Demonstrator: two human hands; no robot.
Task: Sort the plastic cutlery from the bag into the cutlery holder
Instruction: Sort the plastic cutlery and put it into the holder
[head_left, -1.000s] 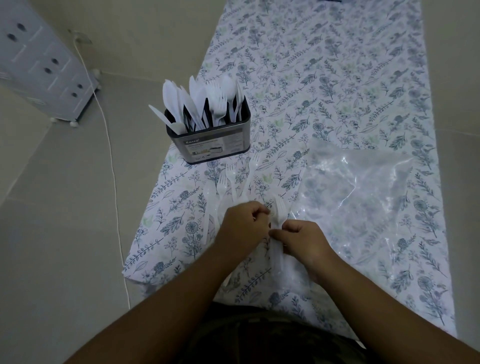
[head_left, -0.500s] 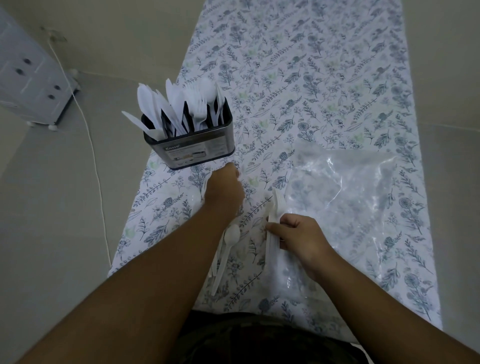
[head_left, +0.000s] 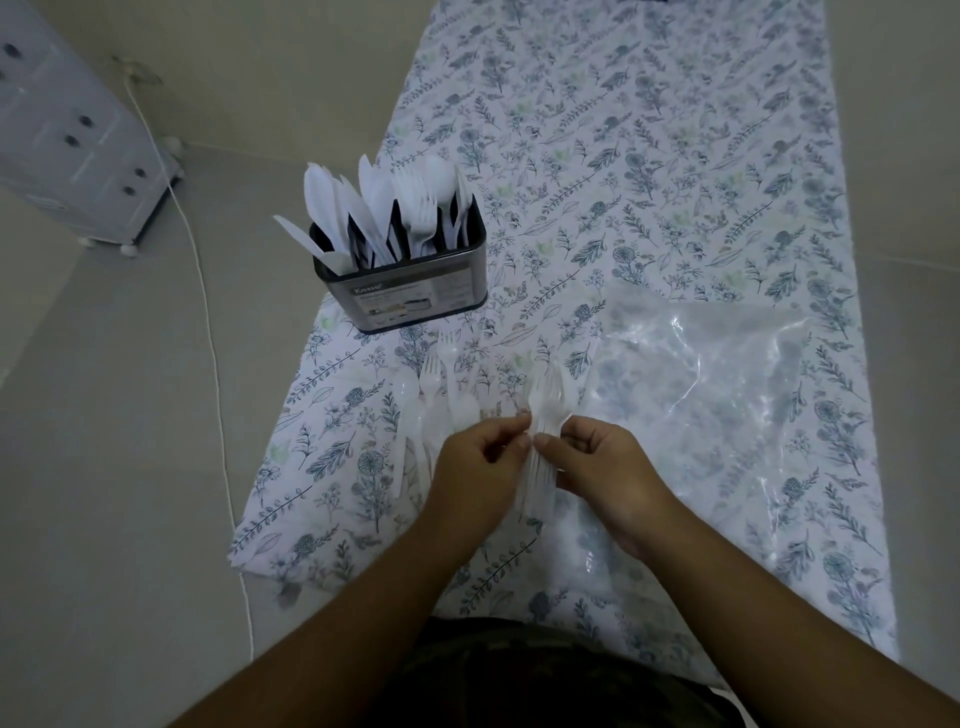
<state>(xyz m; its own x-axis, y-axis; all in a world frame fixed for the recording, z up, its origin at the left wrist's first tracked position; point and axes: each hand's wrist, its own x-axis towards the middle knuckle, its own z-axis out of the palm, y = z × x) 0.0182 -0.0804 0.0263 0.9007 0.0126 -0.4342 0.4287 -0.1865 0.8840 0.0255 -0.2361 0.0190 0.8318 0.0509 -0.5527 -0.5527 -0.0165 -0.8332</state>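
Note:
A metal cutlery holder (head_left: 415, 299) stands on the floral cloth (head_left: 649, 156), packed with white plastic knives, forks and spoons. Just in front of me a small bundle of white plastic cutlery (head_left: 543, 441) is held upright-lengthwise between both hands. My right hand (head_left: 602, 467) grips the bundle from the right, and my left hand (head_left: 478, 467) pinches it from the left with curled fingers. Several loose forks and spoons (head_left: 441, 395) lie on the cloth left of the bundle. The clear plastic bag (head_left: 727, 395) lies flat to the right.
The cloth's left edge (head_left: 291, 431) ends on a tiled floor. A white cord (head_left: 208, 322) runs along the floor beside it. A pale drawer unit (head_left: 67, 135) stands at the far left.
My left hand came back from near the holder to the bundle and now pinches it. The right hand kept hold of the bundle.

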